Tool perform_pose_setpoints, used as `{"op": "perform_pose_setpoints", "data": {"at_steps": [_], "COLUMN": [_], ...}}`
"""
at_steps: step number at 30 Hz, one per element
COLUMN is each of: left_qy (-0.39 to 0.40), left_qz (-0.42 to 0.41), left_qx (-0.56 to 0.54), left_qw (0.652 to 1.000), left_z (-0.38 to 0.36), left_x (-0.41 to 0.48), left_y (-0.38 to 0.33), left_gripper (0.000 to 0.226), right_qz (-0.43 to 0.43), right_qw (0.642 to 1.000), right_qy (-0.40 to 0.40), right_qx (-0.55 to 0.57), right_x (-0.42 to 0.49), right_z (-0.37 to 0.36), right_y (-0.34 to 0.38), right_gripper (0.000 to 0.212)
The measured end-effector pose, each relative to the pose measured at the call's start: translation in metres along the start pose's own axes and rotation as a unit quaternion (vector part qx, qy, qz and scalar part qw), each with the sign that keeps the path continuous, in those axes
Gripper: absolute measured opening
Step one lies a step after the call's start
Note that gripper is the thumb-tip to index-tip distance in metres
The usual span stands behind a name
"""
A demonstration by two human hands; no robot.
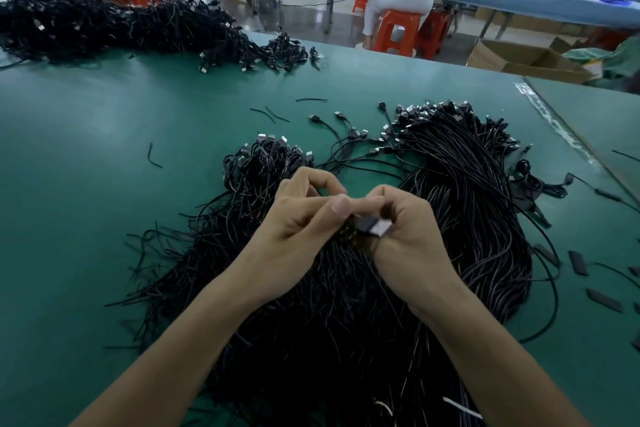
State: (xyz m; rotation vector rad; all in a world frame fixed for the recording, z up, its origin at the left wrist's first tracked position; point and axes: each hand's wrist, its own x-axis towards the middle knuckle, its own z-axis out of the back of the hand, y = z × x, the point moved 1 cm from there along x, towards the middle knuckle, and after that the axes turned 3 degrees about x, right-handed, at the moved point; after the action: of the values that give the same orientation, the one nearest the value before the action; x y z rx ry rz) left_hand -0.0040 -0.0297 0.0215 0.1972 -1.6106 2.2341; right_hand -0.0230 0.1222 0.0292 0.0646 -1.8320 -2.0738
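Both hands work a black sleeve above the near cable bundle.

The green table (pixel 104 184) carries a large cable bundle (pixel 467 201) at near centre and a second cable heap (pixel 104 28) at far left. The right hand (pixel 412 232) has its fingers curled round the black sleeve (pixel 369 224), which is pale at one end, just above the bundle. The left hand (pixel 294 222) is curled, thumb beside the sleeve; whether it holds anything cannot be told. Loose sleeves (pixel 578 263) lie near right.

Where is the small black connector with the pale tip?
Head view, just right of centre: the connector is pinched in the right hand, close beside the left hand, above the heap of black cables on the green table.
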Motion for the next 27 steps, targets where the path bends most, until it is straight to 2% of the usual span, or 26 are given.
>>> {"op": "perform_pose_setpoints", "data": {"at_steps": [3, 6, 8, 12, 14, 16, 18, 20, 23, 27], "left_qy": [-0.075, -0.141, -0.128, -0.065, -0.039, -0.015, 0.003, 0.004, 0.007, 0.006], "left_qz": [0.009, 0.065, 0.111, 0.165, 0.179, 0.192, 0.209, 0.219, 0.208, 0.228], "left_qx": [0.042, 0.014, -0.003, -0.066, -0.121, -0.213, -0.311, -0.364, -0.368, -0.405], "left_qw": [0.996, 0.988, 0.986, 0.982, 0.976, 0.958, 0.927, 0.905, 0.906, 0.885], "left_z": [0.0, 0.0, -0.002, -0.006, -0.007, -0.006, -0.007, -0.006, -0.005, -0.007], "left_x": [0.0, -0.002, -0.002, 0.0, 0.0, -0.001, 0.001, 0.002, 0.003, 0.003], "left_y": [0.005, 0.011, 0.015, 0.017, 0.015, 0.011, 0.006, 0.003, -0.001, -0.002], "left_gripper": [0.026, 0.038, 0.041, 0.018, 0.007, 0.006, 0.013, 0.021, 0.016, 0.048], "right_qz": [-0.024, 0.012, 0.027, 0.066, 0.077, 0.097, 0.124, 0.151, 0.177, 0.235], "right_qw": [0.997, 0.994, 0.994, 0.992, 0.99, 0.986, 0.981, 0.976, 0.969, 0.944], "right_qy": [-0.045, -0.101, -0.101, -0.104, -0.106, -0.111, -0.117, -0.121, -0.127, -0.121], "right_qx": [0.064, 0.029, 0.019, -0.032, -0.055, -0.076, -0.089, -0.101, -0.113, -0.198], "right_x": [0.003, 0.005, 0.004, 0.003, 0.002, -0.001, -0.002, -0.003, -0.004, -0.006], "right_z": [0.004, 0.009, 0.008, 0.007, 0.006, 0.004, 0.002, 0.0, 0.001, 0.001], "right_y": [-0.001, -0.001, 0.0, 0.003, 0.003, 0.003, 0.003, 0.003, 0.002, 0.002], "right_gripper": [0.038, 0.04, 0.041, 0.044, 0.046, 0.048, 0.052, 0.052, 0.048, 0.041]}}
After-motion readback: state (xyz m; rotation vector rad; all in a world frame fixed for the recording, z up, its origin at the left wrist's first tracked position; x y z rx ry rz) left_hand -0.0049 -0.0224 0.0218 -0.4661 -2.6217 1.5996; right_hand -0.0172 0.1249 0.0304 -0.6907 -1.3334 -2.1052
